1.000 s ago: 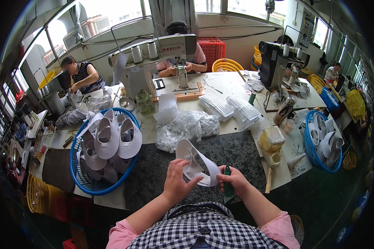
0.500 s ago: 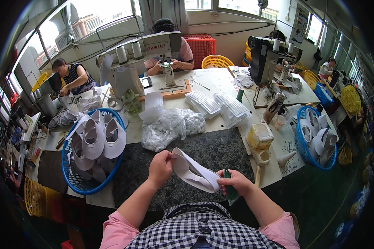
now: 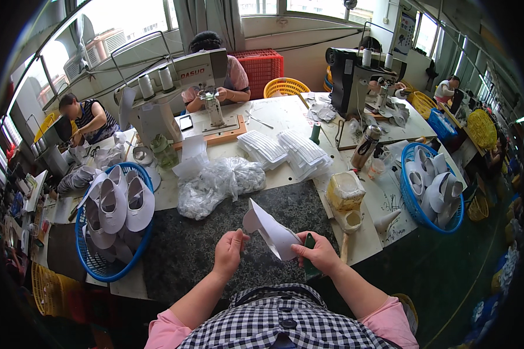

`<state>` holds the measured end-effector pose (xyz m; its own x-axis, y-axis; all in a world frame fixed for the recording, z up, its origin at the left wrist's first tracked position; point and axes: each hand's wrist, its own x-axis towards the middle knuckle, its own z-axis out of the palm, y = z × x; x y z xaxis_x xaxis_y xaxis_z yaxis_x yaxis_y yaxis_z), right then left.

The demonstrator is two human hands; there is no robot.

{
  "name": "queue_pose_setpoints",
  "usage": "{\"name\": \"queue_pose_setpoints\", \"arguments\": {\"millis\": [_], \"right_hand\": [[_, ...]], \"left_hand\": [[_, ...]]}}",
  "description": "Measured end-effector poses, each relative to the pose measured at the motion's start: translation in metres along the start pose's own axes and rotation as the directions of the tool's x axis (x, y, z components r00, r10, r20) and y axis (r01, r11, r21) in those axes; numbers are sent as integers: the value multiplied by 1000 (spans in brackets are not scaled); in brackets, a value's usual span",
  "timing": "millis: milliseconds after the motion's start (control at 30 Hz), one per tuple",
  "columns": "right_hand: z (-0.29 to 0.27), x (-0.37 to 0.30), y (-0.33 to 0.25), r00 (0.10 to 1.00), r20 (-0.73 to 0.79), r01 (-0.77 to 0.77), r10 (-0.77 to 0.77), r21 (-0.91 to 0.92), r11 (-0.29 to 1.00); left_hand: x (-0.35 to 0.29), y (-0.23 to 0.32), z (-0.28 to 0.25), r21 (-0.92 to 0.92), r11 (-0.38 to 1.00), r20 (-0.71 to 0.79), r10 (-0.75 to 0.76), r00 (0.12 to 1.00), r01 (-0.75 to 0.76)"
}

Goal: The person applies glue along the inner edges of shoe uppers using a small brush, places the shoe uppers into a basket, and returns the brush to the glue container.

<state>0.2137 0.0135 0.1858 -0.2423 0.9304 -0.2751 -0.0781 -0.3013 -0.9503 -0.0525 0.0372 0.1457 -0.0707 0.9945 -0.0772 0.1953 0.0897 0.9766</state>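
Shoe upper (image 3: 278, 234) over open dark mat (image 3: 183, 247)

A shoe-sewing workshop: sewing machines (image 3: 346, 87), thread cones (image 3: 146, 87) and blue basket (image 3: 106, 274) of white shoe uppers (image 3: 112, 220)

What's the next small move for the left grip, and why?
Probably bring the left grip onto the white upper's free left end, to steady it: only the right grip seems to hold the upper, along with the green tool, while the left appears just off that end.
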Motion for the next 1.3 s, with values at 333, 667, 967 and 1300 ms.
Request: {"name": "queue_pose_setpoints", "arguments": {"millis": [333,667,967,1300], "right_hand": [[-30,-16,16,841,396,535,-368,-703,468],[-30,1,4,811,238,438,-535,-853,284],[-22,34,16,794,237,416,-560,-883,216],[-17,37,35,904,203,315,-375,-911,266]], "left_hand": [[-14,18,63,-542,731,294,-298,908,415],[-55,24,90,-385,849,254,-279,926,362],[-60,36,83,-503,757,211,-360,909,417],[-33,5,82,-477,852,112,-183,977,215]]}}
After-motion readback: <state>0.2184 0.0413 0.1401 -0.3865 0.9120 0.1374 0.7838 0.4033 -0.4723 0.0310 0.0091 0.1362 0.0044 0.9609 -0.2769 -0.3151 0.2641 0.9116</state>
